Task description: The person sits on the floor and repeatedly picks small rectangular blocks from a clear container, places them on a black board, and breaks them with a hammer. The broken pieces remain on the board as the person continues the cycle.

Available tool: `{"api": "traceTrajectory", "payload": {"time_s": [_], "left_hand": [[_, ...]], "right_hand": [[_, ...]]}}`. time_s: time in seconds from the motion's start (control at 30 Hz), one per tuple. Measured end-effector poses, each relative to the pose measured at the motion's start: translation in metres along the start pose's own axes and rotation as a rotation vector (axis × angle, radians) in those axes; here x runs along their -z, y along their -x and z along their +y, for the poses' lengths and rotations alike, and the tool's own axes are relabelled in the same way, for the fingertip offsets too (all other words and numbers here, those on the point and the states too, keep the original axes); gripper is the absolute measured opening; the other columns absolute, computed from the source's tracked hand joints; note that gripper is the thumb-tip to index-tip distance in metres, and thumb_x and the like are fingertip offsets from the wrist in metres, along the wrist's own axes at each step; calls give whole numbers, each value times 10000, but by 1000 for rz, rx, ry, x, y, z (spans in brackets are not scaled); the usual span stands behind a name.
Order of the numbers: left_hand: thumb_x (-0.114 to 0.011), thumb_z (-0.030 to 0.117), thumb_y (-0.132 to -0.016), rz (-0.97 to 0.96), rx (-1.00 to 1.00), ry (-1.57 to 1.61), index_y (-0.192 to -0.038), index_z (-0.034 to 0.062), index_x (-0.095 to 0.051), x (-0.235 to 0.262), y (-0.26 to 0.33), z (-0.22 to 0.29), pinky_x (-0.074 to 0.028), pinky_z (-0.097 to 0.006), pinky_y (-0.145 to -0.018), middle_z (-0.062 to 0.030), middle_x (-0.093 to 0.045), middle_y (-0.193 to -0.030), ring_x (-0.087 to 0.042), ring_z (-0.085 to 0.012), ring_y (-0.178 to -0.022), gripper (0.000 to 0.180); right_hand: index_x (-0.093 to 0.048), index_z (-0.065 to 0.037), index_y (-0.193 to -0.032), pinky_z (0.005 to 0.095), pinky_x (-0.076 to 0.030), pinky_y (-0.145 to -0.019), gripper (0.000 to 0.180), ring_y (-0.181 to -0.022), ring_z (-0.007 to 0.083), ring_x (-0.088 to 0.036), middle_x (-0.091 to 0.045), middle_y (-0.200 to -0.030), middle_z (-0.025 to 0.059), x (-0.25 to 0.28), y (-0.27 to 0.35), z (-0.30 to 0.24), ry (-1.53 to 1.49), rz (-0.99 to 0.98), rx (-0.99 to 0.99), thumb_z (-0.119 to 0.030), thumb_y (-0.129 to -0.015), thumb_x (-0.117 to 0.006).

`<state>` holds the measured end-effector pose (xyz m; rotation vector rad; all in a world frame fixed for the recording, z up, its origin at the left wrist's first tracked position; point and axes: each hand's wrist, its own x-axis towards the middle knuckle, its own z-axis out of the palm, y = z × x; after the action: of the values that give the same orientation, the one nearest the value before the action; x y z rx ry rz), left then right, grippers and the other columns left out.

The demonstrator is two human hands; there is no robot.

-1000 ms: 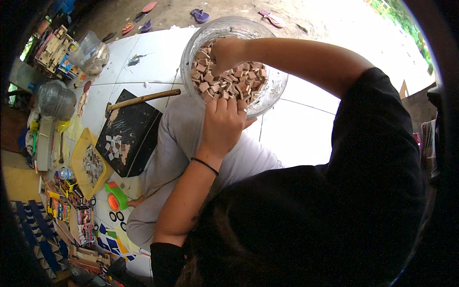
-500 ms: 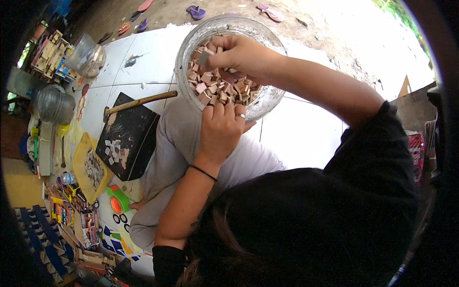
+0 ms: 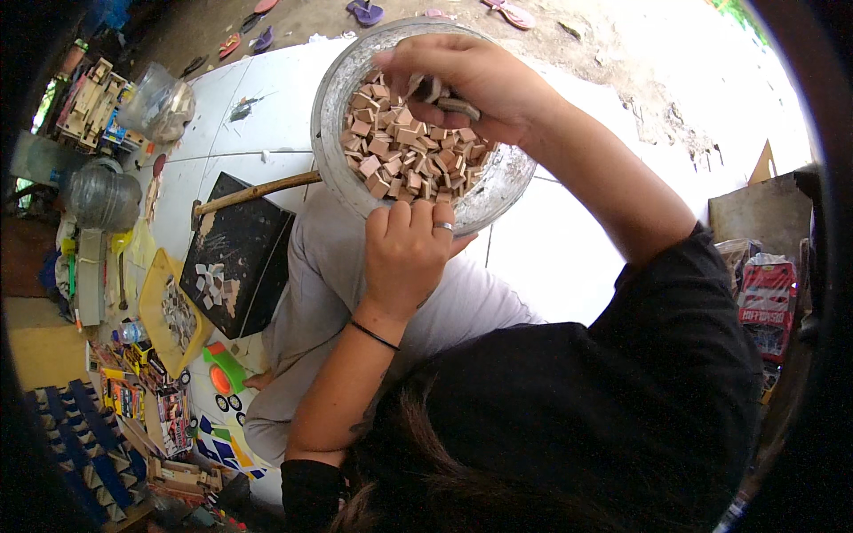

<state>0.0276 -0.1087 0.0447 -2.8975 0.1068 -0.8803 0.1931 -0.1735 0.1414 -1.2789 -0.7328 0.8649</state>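
Observation:
A round translucent basin [image 3: 325, 147] with a whitish, smeared wall rests at my lap, tilted toward me. Many small square wooden pieces [image 3: 400, 151] lie heaped in it. My left hand [image 3: 405, 253] is closed over the basin's near rim, knuckles up. Above the heap, my right hand [image 3: 484, 84] curls around a few wooden pieces [image 3: 458, 107], greyish on the sides that show. Its thumb and forefinger reach toward the far left of the basin, and the palm is partly hidden.
Left of my knee, a hammer [image 3: 258, 193] lies across a black block [image 3: 253, 258] bearing small pale pieces. Beyond are a yellow tray [image 3: 149, 298] of similar pieces, an orange-and-green tape dispenser [image 3: 222, 369] and clear plastic jugs [image 3: 102, 195]. Slippers [image 3: 365, 12] lie past the tiles.
My right hand has risen and moved right, turning so that the pieces in its palm show. The basin tilts more toward me. My left hand stays on the rim.

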Motion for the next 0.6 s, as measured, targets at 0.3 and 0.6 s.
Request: {"api": "traceTrajectory", "payload": {"time_s": [0.3,0.6], "left_hand": [[-674,460,-740,-7,-15,4,-851,82,-588,4,-3,-2,-347,-335,-635,-4,-471,-690,-466,-172,-669,403],[-690,474,-729,-5,-44,-23,-798,89,-563,3,3,0,-353,-314,-634,-8,-460,-672,-452,-154,-657,411]], "right_hand": [[-723,-70,-858,403,-533,-670,253,-816,248,-666,-693,-817,93,-26,-46,58,2125,-1051,-272,-257,-691,-754],[-679,-43,-776,395,-545,-603,147,-759,275,-681,-682,-768,96,-2,-25,113,2085,-859,-14,-161,-743,-597]]}}
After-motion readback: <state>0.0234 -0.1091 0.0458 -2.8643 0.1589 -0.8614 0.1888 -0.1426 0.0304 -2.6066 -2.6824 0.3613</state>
